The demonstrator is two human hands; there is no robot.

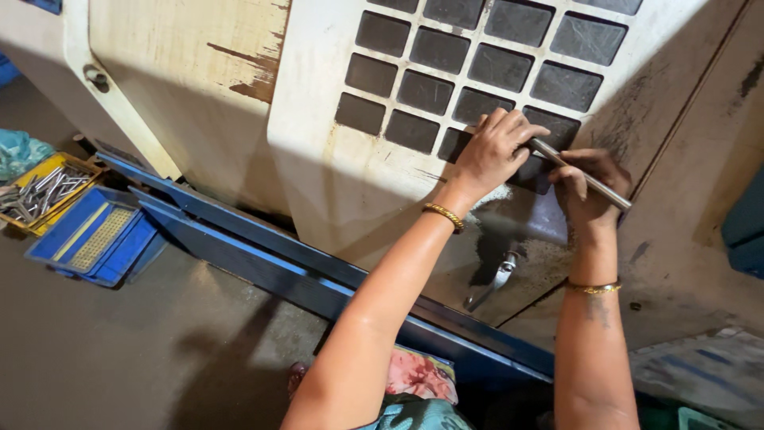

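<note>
Both hands on a metal rod at the machine door.
Left hand (495,151) and right hand (589,187) each grip the metal rod (581,175), held against the grid panel (469,72); door handle (493,283) below the hands.

No packages, labels, signs or screens legible as such in the head view. Machine door panel (358,159): cream paint, worn, carrying a grid of dark square window panes only. No printed plate or display visible on it.
</note>
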